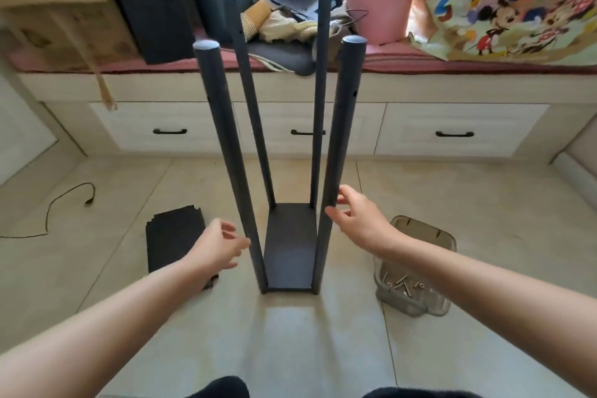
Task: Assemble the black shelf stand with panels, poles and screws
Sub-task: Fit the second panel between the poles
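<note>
A: Starting at the far left of the stand — what is lying there?

B: A black cable (48,213) is trailing over the floor tiles (316,349), well left of the stand. Nearer the stand, a stack of black panels (176,237) is lying flat on the floor, just left of it.

A: The left hand?

B: The left hand (216,247) is reaching in over the panel stack, fingers loosely spread, the grip wide and holding nothing. Its fingertips are sitting just beside the near left pole (231,165); touching or apart, I cannot tell.

A: And the stand itself?

B: The stand is standing upright on the floor in the middle: a black base panel (289,249) with four poles rising from its corners. The far left pole (250,103) and far right pole (319,100) are standing behind, the near right pole (339,152) in front. Small holes are showing near the pole tops.

A: Right side?

B: The right hand (358,220) is hovering against the near right pole's lower part, fingers relaxed, the grip wide, not closing round it. Right of the stand, a clear plastic container (416,268) is sitting on the floor with screws (402,286) lying inside.

A: Behind the stand?

B: Drawers (452,132) with dark handles are running across.
</note>
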